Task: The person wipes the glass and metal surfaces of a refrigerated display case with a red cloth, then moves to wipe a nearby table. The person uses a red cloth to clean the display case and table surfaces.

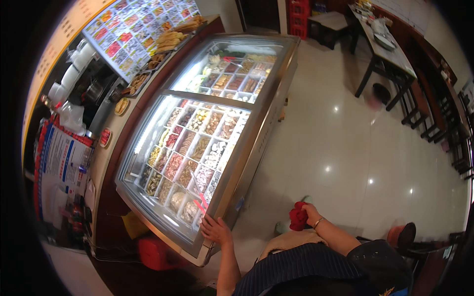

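My left hand (216, 230) lies on the near corner of a glass-topped display freezer (261, 116), fingers stretched over its metal rim. Close to those fingertips, the red handles of tongs (200, 205) show at the case's near end. Many white bins inside hold sliced meats, meatballs, mushrooms and other foods, lit from the left side. My right hand (312, 215), with a gold-coloured band at the wrist, is closed around a bunched red cloth (298, 217). It is in front of my body, to the right of the freezer and apart from it.
Left of the freezer runs a counter (111, 123) bearing trays of food below a picture menu board (138, 34). A red stool (154, 254) stands by the freezer's near end. Tables (395, 56) and benches line the right wall. Red crates (297, 19) are stacked far back.
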`<state>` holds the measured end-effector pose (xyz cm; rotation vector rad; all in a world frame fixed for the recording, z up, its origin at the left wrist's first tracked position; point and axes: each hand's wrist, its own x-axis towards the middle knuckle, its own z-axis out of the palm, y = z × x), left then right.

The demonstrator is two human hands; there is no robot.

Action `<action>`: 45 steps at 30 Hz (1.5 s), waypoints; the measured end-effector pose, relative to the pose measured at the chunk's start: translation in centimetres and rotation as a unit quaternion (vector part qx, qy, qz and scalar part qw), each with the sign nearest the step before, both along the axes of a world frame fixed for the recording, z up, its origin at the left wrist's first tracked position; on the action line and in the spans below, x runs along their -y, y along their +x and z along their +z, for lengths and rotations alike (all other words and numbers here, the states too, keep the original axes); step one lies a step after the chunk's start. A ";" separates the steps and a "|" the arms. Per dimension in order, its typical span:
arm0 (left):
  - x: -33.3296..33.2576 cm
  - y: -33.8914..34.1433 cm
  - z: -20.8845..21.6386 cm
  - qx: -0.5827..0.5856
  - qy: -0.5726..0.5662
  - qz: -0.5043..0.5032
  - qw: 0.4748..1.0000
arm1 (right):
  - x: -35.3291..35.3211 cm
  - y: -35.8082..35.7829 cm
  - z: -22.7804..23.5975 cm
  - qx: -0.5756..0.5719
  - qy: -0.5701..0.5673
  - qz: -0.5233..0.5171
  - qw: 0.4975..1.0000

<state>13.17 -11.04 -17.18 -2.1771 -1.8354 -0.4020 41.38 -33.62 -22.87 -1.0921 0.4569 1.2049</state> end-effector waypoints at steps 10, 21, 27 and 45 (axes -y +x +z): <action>-5.2 9.6 6.8 0.018 -0.105 -0.338 0.935 | -5.1 0.0 -1.9 -0.011 -0.051 0.053 0.997; -13.1 21.8 3.6 -0.066 -0.164 -0.501 0.847 | -20.0 15.6 1.9 0.022 0.109 -0.043 0.993; -13.6 21.9 4.4 -0.034 -0.205 -0.500 0.841 | -33.3 31.0 1.6 0.279 0.140 -0.099 0.945; -14.1 22.3 3.0 -0.047 -0.203 -0.518 0.830 | -24.4 -3.3 -0.4 0.254 0.113 0.059 0.959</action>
